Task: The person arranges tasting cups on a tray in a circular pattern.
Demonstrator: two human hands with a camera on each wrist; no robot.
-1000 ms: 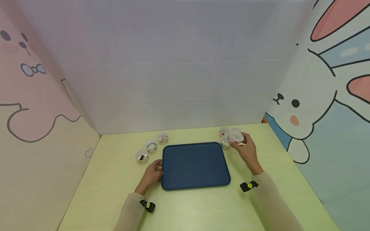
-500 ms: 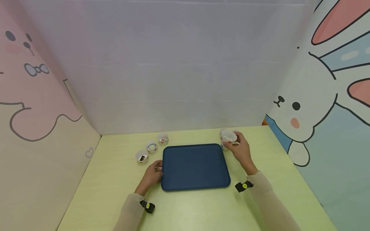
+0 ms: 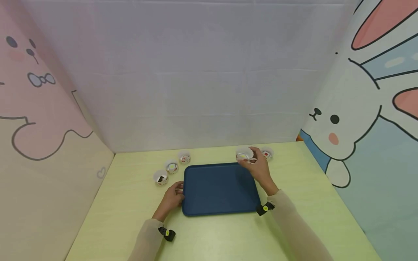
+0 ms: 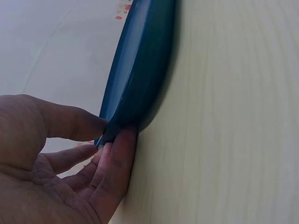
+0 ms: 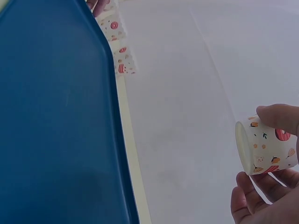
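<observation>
Grip-wise, your right hand (image 3: 259,168) pinches the paper cup (image 3: 244,155) above the blue tray's (image 3: 218,188) far corner, apparently upright, so lower it level while your left hand (image 3: 171,198) pinches the rim

From my station the head view is bright and evenly lit, with soft diffuse light and only faint shadows under the blue tray (image 3: 219,188). No glare noted. Wide-angle distortion bends the side walls outward at the edges. In the left wrist view the palm of the left hand (image 4: 56,172) is close and soft. The right wrist view is pale, slightly washed out.
</observation>
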